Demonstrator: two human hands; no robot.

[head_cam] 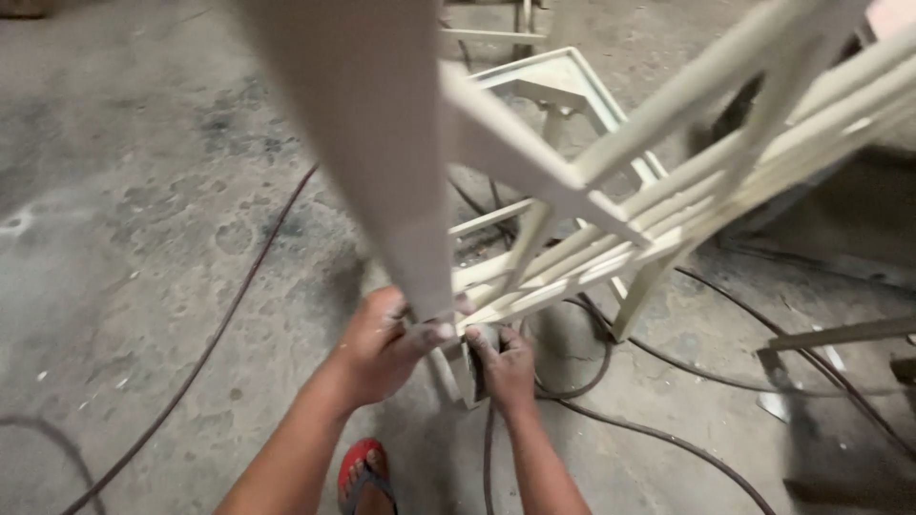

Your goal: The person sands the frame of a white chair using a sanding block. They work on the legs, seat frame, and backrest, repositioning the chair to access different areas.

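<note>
A cream-painted wooden chair frame (563, 181) is tipped over in front of me, its slats running up to the right. My left hand (382, 348) grips the lower end of a broad chair leg (372, 143) that rises close to the camera. My right hand (506, 367) presses a small dark sanding pad (480, 345) against the frame's lower corner, just right of the left hand. Pale dust covers both hands.
Rough grey concrete floor (124, 219) all around. A reddish hose (229, 315) curves across the left; dark cables (658, 434) loop at right. My foot in a red sandal (363, 472) is at the bottom. A wooden bar (840, 334) lies at right.
</note>
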